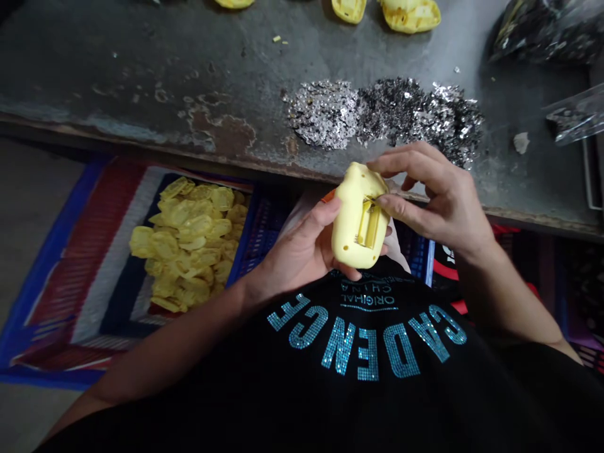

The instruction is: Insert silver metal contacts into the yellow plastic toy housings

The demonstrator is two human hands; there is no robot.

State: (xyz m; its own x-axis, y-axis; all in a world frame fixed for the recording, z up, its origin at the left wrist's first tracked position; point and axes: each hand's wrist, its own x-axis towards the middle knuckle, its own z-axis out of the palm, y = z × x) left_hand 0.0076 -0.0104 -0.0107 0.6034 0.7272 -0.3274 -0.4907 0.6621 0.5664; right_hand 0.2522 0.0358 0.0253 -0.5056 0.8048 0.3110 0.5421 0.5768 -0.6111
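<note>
My left hand [302, 248] is closed around a pale yellow plastic shell [355, 214], holding it upright in front of my chest with its open compartment facing me. My right hand [434, 195] is above and to the right of it, with thumb and forefinger pinched at the rim of the compartment [369, 221], on something too small to make out. Both hands hover over the near edge of the worn grey metal workbench [141, 75].
Two heaps of small shiny metal pieces [387, 113] lie on the bench just beyond my hands. A woven striped bag [61, 277] at lower left holds many yellow plastic covers [189, 239]. More yellow shells [410, 14] sit at the far edge. Clear plastic bags [547, 31] lie at upper right.
</note>
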